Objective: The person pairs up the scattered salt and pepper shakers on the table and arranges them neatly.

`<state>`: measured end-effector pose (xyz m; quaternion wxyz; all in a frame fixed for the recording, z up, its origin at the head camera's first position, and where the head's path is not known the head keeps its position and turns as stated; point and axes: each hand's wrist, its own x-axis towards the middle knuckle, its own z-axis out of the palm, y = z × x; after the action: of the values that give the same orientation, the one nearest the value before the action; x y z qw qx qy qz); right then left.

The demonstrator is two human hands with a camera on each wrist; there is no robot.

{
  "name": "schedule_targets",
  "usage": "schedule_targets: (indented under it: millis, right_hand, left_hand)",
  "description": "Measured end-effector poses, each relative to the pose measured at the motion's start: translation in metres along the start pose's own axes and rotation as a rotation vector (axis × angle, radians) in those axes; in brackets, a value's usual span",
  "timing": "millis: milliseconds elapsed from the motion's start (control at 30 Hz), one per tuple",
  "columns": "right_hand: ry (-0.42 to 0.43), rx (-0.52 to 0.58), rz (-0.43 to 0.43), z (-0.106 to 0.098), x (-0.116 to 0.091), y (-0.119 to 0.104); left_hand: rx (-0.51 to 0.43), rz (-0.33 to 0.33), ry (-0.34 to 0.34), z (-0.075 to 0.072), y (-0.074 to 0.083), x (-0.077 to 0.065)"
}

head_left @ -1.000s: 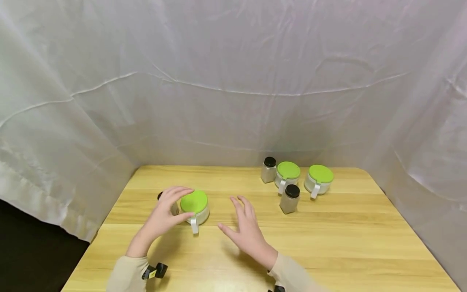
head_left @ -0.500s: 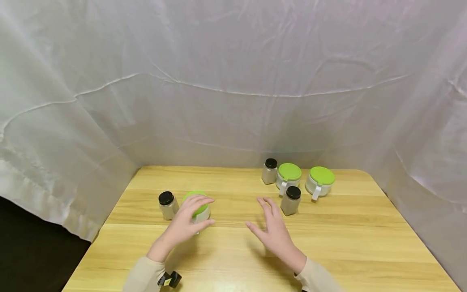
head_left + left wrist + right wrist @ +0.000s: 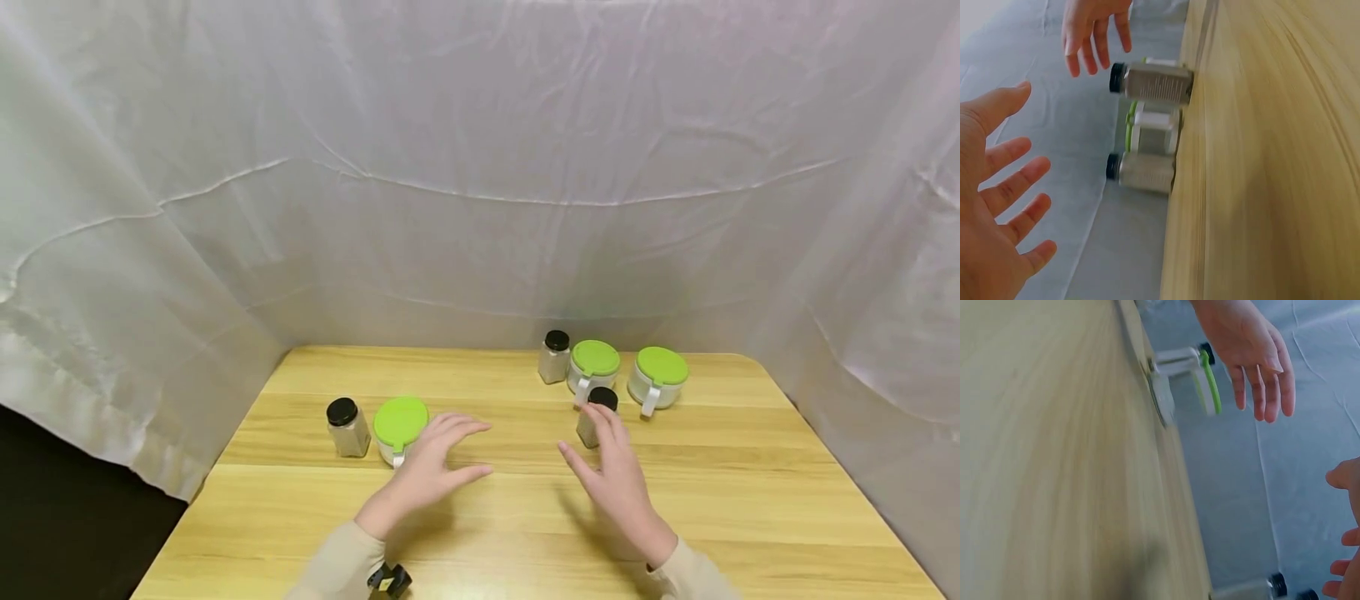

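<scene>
My left hand (image 3: 431, 475) hovers above the table with fingers spread and nothing in them. It partly covers a white seasoning jar with a green lid and white handle (image 3: 401, 418). To that jar's left stands a clear, black-capped bottle (image 3: 349, 433). My right hand (image 3: 617, 479), also empty with relaxed fingers, overlaps another black-capped bottle (image 3: 588, 428) in the head view; contact cannot be told there. In the left wrist view, the right hand (image 3: 1097, 28) appears apart from the nearest black-capped bottle (image 3: 1157, 84). The left hand (image 3: 1250, 353) shows empty in the right wrist view.
Behind the right hand stand a third black-capped bottle (image 3: 554, 362) and a green-lidded jar (image 3: 595, 360). Another green-lidded jar (image 3: 658, 375) sits farther right. The wooden table (image 3: 510, 542) meets grey-white curtains (image 3: 465, 250) at the back and sides.
Both hands have swept to the right, staying spread and empty. The left hand has passed across the left green-lidded jar, uncovering the bottle beside it. Jars and bottles have stayed in place.
</scene>
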<state>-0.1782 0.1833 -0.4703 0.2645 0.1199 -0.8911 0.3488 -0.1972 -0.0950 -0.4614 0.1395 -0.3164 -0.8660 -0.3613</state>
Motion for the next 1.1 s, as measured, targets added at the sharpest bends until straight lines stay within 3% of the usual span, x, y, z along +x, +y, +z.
schedule_targets:
  millis: [133, 533, 833, 1100]
  right_hand:
    - [0.038, -0.015, -0.002, -0.012, 0.003, 0.008]
    - [0.089, -0.074, 0.028, -0.036, 0.008, 0.043]
    - [0.141, -0.124, 0.050, -0.041, 0.020, 0.068]
    - [0.134, -0.164, 0.117, -0.039, 0.030, 0.088]
  left_hand:
    - [0.008, 0.007, -0.012, 0.010, 0.005, 0.011]
    - [-0.015, -0.083, -0.082, 0.035, 0.018, 0.042]
    - [0.022, -0.087, -0.119, 0.060, 0.021, 0.065]
    - [-0.002, -0.107, -0.105, 0.082, 0.027, 0.087]
